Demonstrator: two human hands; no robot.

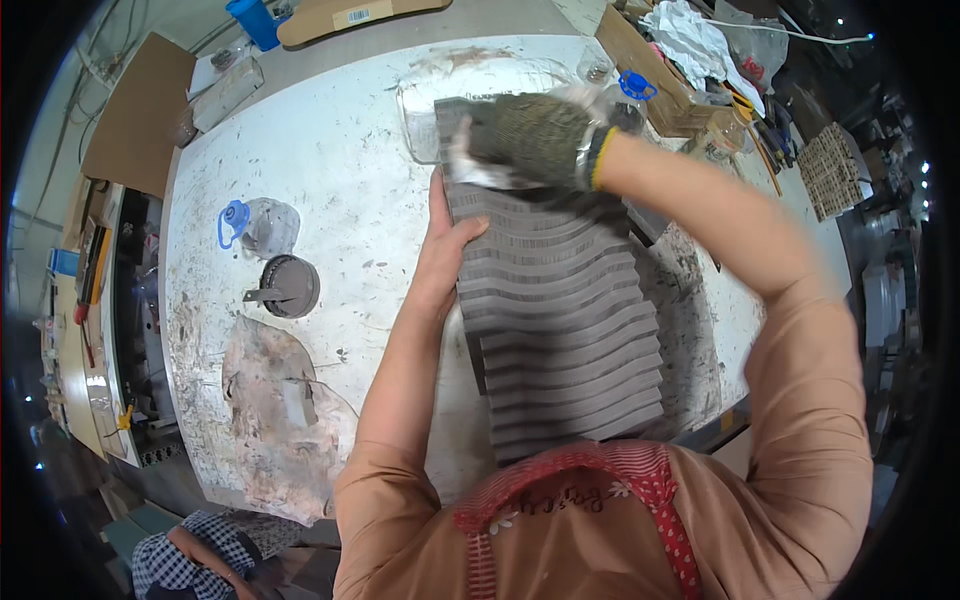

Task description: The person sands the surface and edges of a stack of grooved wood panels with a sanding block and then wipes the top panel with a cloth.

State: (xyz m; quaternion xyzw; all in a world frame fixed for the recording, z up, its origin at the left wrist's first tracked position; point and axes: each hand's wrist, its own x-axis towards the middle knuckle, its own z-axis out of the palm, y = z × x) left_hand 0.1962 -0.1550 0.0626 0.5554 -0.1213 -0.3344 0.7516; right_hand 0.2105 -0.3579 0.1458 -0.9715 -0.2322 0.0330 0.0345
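Grey ridged stack (560,310) under the fingers; right hand (530,135) in speckled olive glove with yellow cuff; left hand (445,250) bare. Stained white desk (330,170), blue-capped clear jug (262,225) left, red dotted apron (600,490).

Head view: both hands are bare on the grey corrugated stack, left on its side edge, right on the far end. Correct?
Not quite. In the head view only the left hand is bare, gripping the side edge of the grey corrugated stack. The right hand wears a dark knit glove with a yellow cuff and rests on the far end.
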